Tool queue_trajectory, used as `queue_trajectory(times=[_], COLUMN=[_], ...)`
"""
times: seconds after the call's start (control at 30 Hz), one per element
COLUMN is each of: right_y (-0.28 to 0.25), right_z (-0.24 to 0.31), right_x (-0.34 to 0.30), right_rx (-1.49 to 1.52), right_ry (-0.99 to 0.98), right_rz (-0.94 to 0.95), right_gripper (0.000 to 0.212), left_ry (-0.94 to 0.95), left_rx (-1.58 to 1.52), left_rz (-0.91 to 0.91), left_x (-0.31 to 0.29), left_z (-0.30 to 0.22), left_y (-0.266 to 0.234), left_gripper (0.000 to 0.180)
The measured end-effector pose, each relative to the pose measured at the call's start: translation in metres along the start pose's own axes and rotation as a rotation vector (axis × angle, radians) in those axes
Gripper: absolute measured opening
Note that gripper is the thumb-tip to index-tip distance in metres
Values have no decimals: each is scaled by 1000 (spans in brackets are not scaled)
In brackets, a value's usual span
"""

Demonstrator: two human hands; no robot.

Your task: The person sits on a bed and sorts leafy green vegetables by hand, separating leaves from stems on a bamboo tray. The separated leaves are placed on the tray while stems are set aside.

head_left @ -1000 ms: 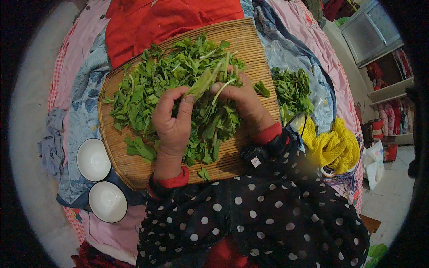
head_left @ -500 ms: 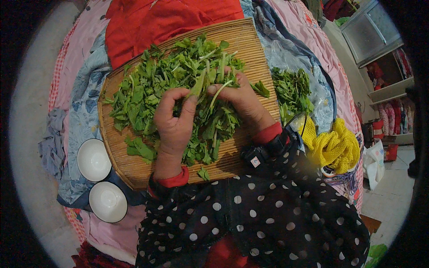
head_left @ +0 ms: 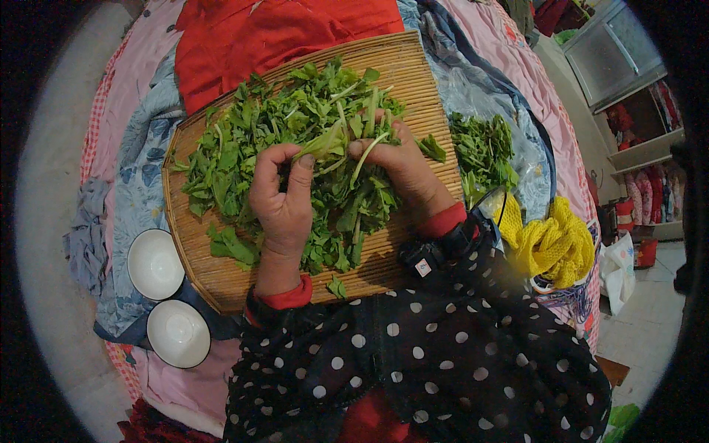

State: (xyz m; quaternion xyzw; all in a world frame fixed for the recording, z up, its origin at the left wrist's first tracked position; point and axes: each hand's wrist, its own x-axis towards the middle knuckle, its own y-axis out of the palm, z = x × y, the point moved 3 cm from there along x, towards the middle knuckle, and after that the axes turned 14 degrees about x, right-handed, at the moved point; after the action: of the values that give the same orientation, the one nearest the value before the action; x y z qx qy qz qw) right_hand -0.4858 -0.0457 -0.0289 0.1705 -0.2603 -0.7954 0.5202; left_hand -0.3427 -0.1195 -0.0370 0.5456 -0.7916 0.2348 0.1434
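A heap of leafy greens (head_left: 251, 155) covers much of a flat tray of thin wooden or bamboo slats (head_left: 391, 273). Above the heap, my left hand (head_left: 284, 199) pinches a pale green leaf (head_left: 325, 142) between thumb and forefinger. My right hand (head_left: 402, 166) grips several green stems (head_left: 371, 111), its thumb pressed toward the leaf; a pale stalk (head_left: 365, 156) lies across that thumb. Some right fingers are hidden behind the greens. One loose leaf (head_left: 337, 288) rests near the tray's front edge.
Two white bowls (head_left: 156, 264) stand left of the tray. More greens (head_left: 484, 148) lie on clear plastic at the right, with a yellow knitted cloth (head_left: 554, 240) nearer me. Red cloth (head_left: 288, 33) lies beyond the tray. A cabinet (head_left: 620, 52) stands far right.
My left hand has moved slightly left, drawing the leaf away from my right hand so it now lies more sideways. My right hand stays almost in place.
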Motion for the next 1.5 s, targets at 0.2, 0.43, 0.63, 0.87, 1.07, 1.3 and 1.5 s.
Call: queue_trajectory(times=[0.2,0.43,0.63,0.87,1.07,1.3,1.5], right_y=[0,3,2,-3,-2,-15,-7], right_z=[0,3,2,6,7,-2,0], right_x=[0,0,1,0,-1,4,8], right_rx=[20,-2,-47,21,195,341,367], right_ry=[6,-8,-35,-81,-83,-85,-163], right_rz=[-6,47,34,5,-32,-25,130], right_gripper=[34,34,32,33,39,30,24], left_ry=[8,17,54,-24,-139,-153,-124], left_rx=[14,36,57,63,-17,-15,-30], left_rz=[-21,-32,-44,-113,-292,-427,-353], left_x=[0,0,0,1,5,8,7], left_z=[-2,-1,1,3,9,12,10], left_y=[0,-1,-2,-7,-16,-23,-19], left_gripper=[10,10,10,12,15,15,14])
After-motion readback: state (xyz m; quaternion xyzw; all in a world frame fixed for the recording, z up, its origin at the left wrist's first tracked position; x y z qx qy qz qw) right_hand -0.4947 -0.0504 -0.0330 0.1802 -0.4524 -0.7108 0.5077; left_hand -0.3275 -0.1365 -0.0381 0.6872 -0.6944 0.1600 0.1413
